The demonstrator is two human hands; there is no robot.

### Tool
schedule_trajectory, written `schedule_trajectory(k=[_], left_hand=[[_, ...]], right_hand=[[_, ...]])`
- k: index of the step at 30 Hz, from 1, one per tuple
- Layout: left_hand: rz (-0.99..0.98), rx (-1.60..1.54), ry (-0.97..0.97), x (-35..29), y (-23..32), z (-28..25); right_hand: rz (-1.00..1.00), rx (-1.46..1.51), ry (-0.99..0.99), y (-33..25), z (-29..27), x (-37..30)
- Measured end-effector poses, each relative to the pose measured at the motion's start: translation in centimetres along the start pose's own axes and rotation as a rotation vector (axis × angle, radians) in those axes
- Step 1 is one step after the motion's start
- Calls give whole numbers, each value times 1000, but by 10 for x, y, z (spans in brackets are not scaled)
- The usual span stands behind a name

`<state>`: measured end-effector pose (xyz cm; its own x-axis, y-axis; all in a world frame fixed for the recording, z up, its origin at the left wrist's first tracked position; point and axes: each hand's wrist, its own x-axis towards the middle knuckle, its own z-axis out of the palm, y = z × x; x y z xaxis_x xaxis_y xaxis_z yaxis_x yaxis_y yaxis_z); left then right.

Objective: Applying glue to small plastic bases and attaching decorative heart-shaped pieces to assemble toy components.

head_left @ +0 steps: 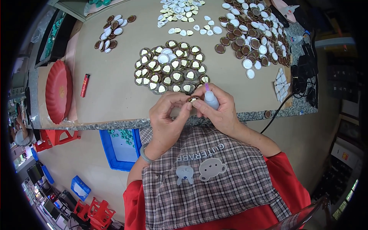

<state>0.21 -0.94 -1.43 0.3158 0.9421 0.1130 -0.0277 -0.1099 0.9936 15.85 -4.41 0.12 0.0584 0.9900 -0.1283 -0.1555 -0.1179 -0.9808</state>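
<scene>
Near the table's front edge, my left hand (pixel 166 113) and my right hand (pixel 224 111) meet. Their fingertips pinch a small brown scalloped disc (pixel 193 99) with a pale piece on its face. Tucked in my right hand is a small translucent squeeze bottle (pixel 211 100) with a purple tip, pointing away from me. Just beyond the hands lies a cluster of brown discs topped with cream pieces (pixel 166 69). A few white-backed discs (pixel 163 58) rest on top of that cluster.
Loose brown and white discs (pixel 253 36) spread at the far right, with a smaller group (pixel 111 34) far left. Small cream pieces (pixel 180 11) lie at the back. A red fluted dish (pixel 58 92) and a red lighter-like stick (pixel 85 85) are left. A blue bin (pixel 115 163) stands below.
</scene>
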Motion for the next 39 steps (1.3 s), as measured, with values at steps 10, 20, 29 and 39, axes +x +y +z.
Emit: schedule_trajectory(k=[10,20,29,39], left_hand=[[-13,96,-1,-2,1,6],[-313,-358,-2,-2,10,0],[-73,54,1,2,7,2],[146,341,82,28,21,-31]], right_hand=[[-120,-151,61,5,-7,0],[239,357,-68,1,-14,3],[-67,-195,44,2,-6,4],[-127,-206,83,-16,-5,20]])
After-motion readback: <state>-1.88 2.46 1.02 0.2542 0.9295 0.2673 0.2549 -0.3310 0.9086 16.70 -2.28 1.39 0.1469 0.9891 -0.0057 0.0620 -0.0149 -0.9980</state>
